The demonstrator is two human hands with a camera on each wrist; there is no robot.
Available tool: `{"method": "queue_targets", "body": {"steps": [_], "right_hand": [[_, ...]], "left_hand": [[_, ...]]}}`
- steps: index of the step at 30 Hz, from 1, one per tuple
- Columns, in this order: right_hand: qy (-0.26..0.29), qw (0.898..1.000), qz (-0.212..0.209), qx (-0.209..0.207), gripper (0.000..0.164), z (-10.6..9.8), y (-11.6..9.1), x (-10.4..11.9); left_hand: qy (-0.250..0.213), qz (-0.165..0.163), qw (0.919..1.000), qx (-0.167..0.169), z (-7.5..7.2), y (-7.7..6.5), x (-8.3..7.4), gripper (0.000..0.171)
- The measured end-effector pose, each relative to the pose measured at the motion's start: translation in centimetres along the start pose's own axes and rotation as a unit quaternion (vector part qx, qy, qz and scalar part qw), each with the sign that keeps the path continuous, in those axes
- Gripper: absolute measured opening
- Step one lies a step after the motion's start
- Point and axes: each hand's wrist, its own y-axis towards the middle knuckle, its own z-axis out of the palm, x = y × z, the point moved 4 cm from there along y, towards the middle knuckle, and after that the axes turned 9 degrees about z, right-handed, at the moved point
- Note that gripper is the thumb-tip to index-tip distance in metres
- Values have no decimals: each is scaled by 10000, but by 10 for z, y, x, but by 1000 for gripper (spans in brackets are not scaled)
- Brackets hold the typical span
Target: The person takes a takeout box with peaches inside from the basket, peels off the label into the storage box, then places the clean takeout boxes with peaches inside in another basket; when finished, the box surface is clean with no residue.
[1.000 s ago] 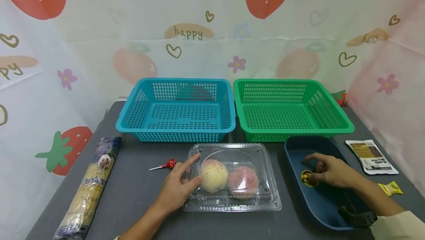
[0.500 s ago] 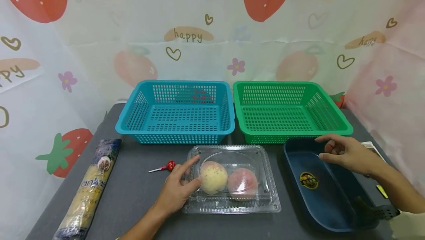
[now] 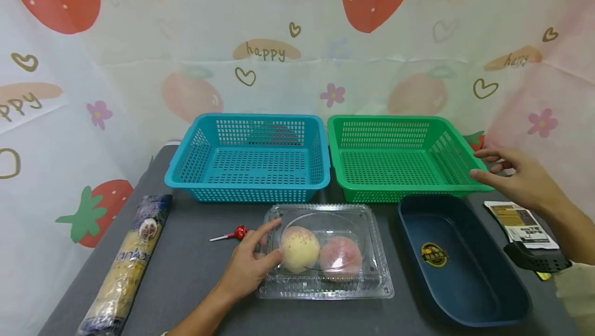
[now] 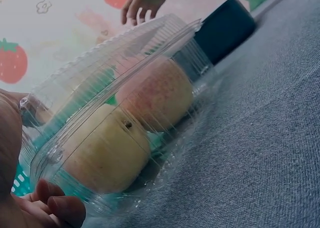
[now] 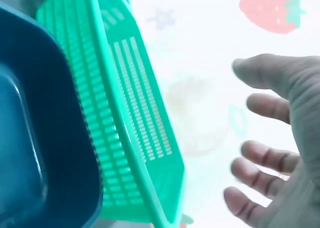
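A clear plastic clamshell box (image 3: 297, 287) lies on the grey table and holds two round peach-like fruits, one yellowish (image 3: 299, 248), one pink (image 3: 341, 256). My left hand (image 3: 248, 261) rests at its left edge, forefinger extended over the lid and thumb beside it; other fingers bend near the edge in the left wrist view. My right hand (image 3: 525, 176) hovers with nothing in it beside the right rim of the green basket (image 3: 413, 190). Its fingers are spread apart in the right wrist view. Below that hand stands a dark blue tray (image 3: 474, 269) bearing a round black-and-gold sticker (image 3: 434, 254).
Beside the green basket stands a blue basket (image 3: 251, 192). A red lollipop (image 3: 240, 232) lies left of the box, and a long noodle-like package (image 3: 127, 269) at far left. Under the right forearm are a white-and-gold packet (image 3: 518, 225) and a partly hidden yellow wrapper (image 3: 543, 276).
My right hand has lifted out of the blue tray and moved up and right, past the tray's far end to the green basket's right side. The left hand stays on the box.
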Motion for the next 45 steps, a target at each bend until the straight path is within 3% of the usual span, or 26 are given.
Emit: {"method": "queue_targets", "body": {"steps": [6,12,16,20,26,30,34,38,41,45], "right_hand": [[-28,9984,446,-345,48,-2,8,-17],[-285,9988,340,-202,49,5,16,-39],[-217,9986,457,177,55,14,14,-55],[-181,9974,541,433,60,24,12,-67],[-833,9907,690,829,69,35,10,-78],[-994,9860,890,1001,74,36,11,-80],[-975,9849,918,1096,76,37,13,-78],[-863,9854,896,1164,76,36,14,-76],[-787,9854,901,1209,77,35,15,-75],[-792,9846,936,1243,78,34,15,-77]], "left_hand": [[-59,-68,9999,139,0,2,0,55],[-558,-287,9966,536,-3,7,1,54],[-1113,-319,9888,938,-5,13,3,49],[-1491,-435,9814,1127,-7,18,4,49],[-2221,-657,9666,1096,-5,17,5,53],[-2695,-594,9564,952,-6,15,1,54],[-2831,-411,9544,853,-10,12,-15,50],[-2879,-192,9537,851,-14,16,-42,47],[-2814,-112,9552,913,-17,26,-67,46],[-2654,-77,9590,992,-16,52,-100,48]]}}
